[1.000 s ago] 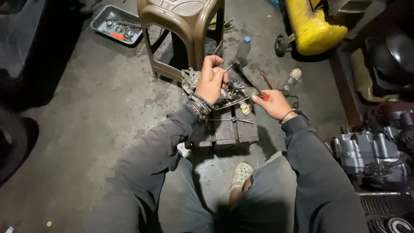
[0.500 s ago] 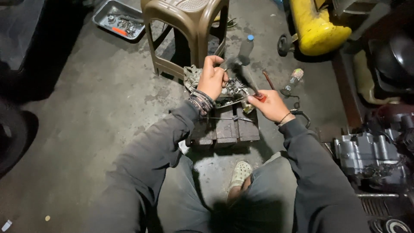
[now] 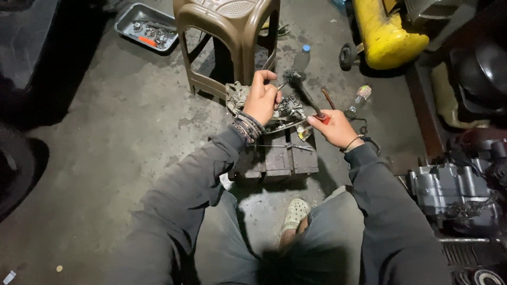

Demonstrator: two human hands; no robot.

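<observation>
Frankly, I worry most about the greasy metal engine part point(image 3: 288, 108), perched on the low wooden block point(image 3: 277, 155) beside the brown stool point(image 3: 227, 37): my left hand point(image 3: 261, 97) clamps it, my right hand point(image 3: 332, 126) grips the brush point(image 3: 301, 87), and a hard stroke could tip it off.

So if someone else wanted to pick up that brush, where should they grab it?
Probably by the red handle end, where the right hand holds the brush now, coming from the near right. The shaft slants away up-left and the bristled head sits at the far tip.
</observation>
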